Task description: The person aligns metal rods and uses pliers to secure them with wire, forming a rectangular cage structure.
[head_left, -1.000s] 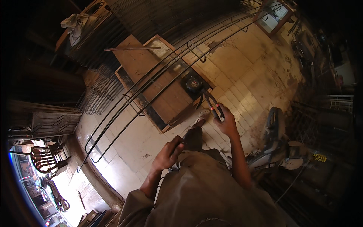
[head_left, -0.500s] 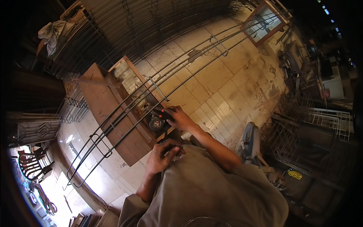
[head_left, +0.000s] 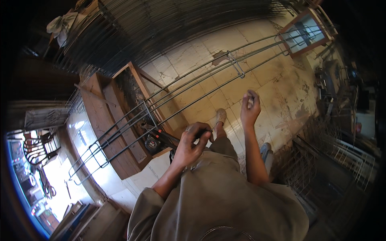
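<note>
A long cage of dark steel rods (head_left: 197, 80) with bent wire loops runs diagonally before me, over a wooden cabinet lying on its side (head_left: 124, 154). My left hand (head_left: 191, 145) is in front of my lap, near the cage, its fingers curled toward the thumb; anything pinched there is too small to make out. Farther right, my right hand (head_left: 251, 107) is raised above the floor, apart from the rods, with fingers bent inward around something I cannot make out. On the cabinet, by my left hand, rest a dark tape measure (head_left: 152, 143) and a black tool with red marks (head_left: 165, 138).
Bundled rods (head_left: 173, 20) are stacked along the far side. A wooden-framed glass box (head_left: 303, 34) stands under the cage's far right end. White wire racks (head_left: 350, 154) and clutter fill the right. My shod foot (head_left: 220, 115) is on the tiled floor (head_left: 277, 80).
My right hand has left the black tool and swung up to the right. My left hand has shifted slightly right and up. The view has moved, and my foot now shows.
</note>
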Demonstrator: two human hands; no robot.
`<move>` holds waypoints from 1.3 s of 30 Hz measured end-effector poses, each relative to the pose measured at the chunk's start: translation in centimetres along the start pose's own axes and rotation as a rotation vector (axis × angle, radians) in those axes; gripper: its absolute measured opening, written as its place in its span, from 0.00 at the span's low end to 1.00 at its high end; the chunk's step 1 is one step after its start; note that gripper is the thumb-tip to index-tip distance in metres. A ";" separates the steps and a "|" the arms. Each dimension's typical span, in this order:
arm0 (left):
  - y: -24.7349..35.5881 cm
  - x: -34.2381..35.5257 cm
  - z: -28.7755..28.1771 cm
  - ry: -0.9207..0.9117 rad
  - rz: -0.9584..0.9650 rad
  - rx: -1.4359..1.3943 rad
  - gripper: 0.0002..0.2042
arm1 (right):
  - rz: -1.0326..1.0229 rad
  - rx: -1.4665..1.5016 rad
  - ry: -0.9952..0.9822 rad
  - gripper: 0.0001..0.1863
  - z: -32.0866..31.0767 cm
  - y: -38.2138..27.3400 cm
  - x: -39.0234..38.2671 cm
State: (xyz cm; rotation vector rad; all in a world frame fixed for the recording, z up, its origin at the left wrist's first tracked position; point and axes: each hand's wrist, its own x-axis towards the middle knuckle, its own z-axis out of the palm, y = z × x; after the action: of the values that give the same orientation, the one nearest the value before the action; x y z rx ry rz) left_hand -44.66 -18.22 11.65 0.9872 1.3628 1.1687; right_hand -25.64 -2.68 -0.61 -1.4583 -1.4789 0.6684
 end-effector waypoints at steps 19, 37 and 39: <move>-2.1 6.3 15.4 0.421 -0.089 -0.258 0.06 | -0.393 0.060 -0.471 0.03 1.2 4.4 9.4; -1.3 14.1 16.4 0.615 0.045 0.053 0.07 | -0.113 0.330 -0.874 0.12 -6.8 1.2 10.3; -2.0 15.0 16.7 0.498 0.035 -0.075 0.07 | 0.053 0.518 -0.998 0.10 -7.5 -0.6 10.3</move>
State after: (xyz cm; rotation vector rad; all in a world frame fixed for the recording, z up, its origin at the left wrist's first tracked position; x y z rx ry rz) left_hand -29.84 -1.86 7.12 0.6908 1.6759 1.5484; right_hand -17.95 5.54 5.50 -0.7495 -1.7612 1.8286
